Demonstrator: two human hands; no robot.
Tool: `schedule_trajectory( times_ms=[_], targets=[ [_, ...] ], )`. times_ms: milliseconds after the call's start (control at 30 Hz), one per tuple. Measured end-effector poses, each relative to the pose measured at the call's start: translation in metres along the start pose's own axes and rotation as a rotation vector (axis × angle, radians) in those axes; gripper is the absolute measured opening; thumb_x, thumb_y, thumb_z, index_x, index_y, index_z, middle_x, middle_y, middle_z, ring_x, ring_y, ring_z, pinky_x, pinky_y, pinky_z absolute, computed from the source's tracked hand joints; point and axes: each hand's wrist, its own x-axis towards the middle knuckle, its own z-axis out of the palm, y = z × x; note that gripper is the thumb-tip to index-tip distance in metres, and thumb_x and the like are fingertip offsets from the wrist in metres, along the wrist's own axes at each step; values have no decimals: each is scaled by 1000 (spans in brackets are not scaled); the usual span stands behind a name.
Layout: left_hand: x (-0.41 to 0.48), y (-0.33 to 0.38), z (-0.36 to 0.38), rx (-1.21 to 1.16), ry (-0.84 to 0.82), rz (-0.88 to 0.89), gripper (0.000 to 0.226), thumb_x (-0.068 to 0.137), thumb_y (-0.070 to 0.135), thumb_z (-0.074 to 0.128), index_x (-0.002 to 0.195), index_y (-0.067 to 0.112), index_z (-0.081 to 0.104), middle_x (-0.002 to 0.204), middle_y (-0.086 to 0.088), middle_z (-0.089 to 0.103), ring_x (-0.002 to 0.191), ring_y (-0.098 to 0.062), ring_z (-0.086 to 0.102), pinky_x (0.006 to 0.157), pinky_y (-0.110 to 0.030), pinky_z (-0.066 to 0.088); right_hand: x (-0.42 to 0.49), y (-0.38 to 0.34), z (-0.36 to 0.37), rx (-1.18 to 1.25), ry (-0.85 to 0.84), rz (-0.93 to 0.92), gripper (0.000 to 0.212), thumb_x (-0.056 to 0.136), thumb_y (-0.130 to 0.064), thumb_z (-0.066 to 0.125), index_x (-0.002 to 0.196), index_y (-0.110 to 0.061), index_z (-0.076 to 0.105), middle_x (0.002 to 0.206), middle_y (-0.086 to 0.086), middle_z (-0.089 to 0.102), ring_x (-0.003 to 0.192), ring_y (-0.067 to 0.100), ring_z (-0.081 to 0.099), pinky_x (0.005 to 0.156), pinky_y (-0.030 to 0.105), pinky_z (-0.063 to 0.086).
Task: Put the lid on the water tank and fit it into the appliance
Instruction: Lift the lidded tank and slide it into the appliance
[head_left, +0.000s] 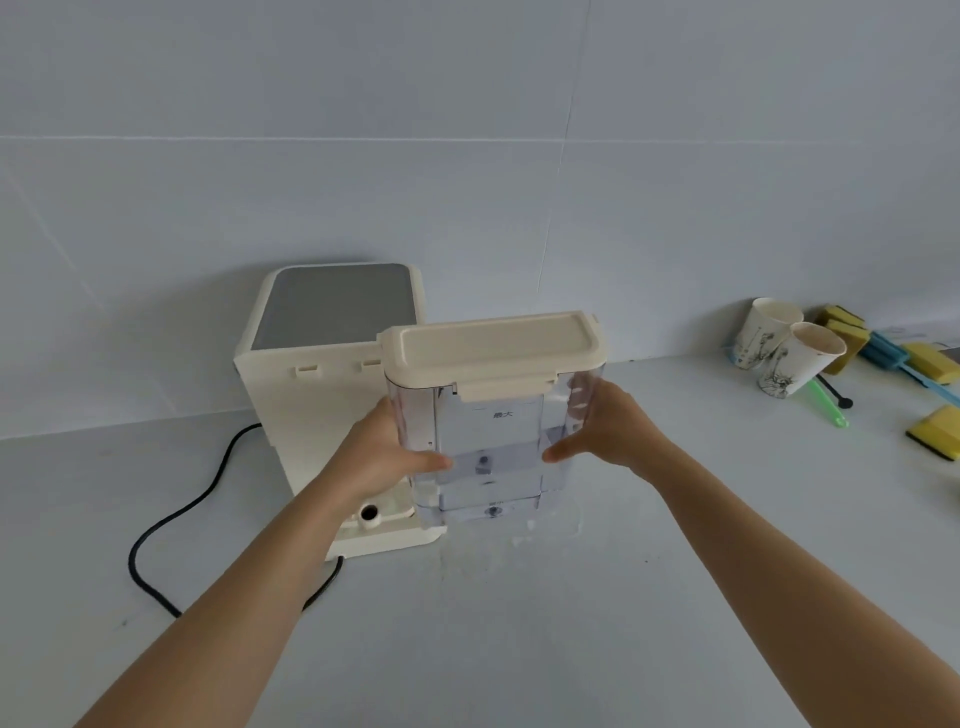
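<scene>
**Clear tank held beside appliance**

Clear plastic water tank (493, 447), cream lid (493, 348) seated on top, is grasped at both sides by left hand (387, 452) and right hand (605, 431), just right of the cream appliance (311, 384) on the white worktop (519, 623). Paper cups (784, 348) sit far right.

A kitchen or pantry corner, by every visible sign: a pale grey counter (519, 623) runs along a wall of large light tiles (467, 156). A cream countertop water dispenser (311, 395) stands against the wall, its black power cord (171, 519) looping across the surface. At the far right sit two used paper cups (784, 348), a cluster of yellow scrubbing sponges (930, 358) and a blue-handled cleaning brush (898, 358), the ordinary gear of a place for drinks and washing-up.
</scene>
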Motion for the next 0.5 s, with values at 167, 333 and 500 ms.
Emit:
schedule_trajectory(
  times_ms=[167, 333, 500],
  targets=[
    [-20, -4, -35, -40, 46, -9, 47, 60, 5, 80, 99, 26, 61, 99, 5, 70, 99, -16, 63, 96, -39, 47, 1, -31, 21, -30, -44, -45, 87, 47, -20, 88, 121, -9, 45, 95, -3, 52, 93, 17, 50, 79, 25, 36],
    [-34, -5, -68, -46, 73, -34, 47, 61, 0, 78, 96, 27, 63, 94, 7, 70, 94, -13, 63, 82, -27, 49, 6, -59, 45, -37, -83, -55, 68, 46, -21, 88, 101, -7, 52, 90, 6, 60, 91, 27, 58, 72, 28, 46],
    [-40, -11, -93, -54, 107, -85, 52, 61, -6, 77, 104, 18, 62, 95, 8, 69, 93, -11, 63, 77, -21, 47, 11, -81, 66, 29, -112, -76, 63, 46, -14, 87, 100, -7, 57, 97, 10, 65, 92, 26, 59, 76, 30, 48]
  ],
)
